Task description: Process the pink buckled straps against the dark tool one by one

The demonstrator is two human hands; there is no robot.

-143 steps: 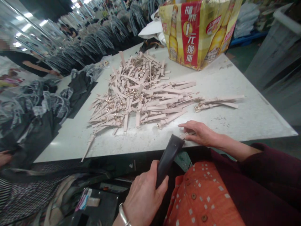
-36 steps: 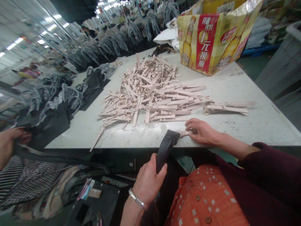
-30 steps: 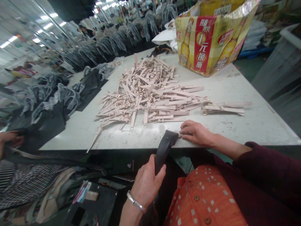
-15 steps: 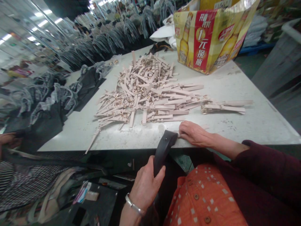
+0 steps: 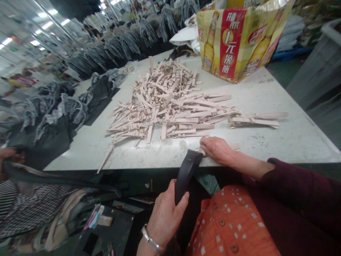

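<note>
In the head view, my left hand is wrapped round a curved black hand tool with a broad, flat head. The tool's exact kind is unclear. Its head rests by the table's front edge, close to the fingers of my right hand. Those fingers are closed on a pale buckled strap, whose tail shows past the hand; the rest is mostly covered. Just behind lies a large heap of similar pale straps with gold buckles. A small bundle of straps lies apart on the right.
A yellow and red beer carton stands at the back right of the pale table. Dark pieces with grey wrapped handles lie at the left. A co-worker's hand is at the left edge. A grey bin stands at the right.
My right hand has shifted slightly left, and a bit of the strap now shows between its fingers and the tool. The black tool's head has moved slightly right and down.
</note>
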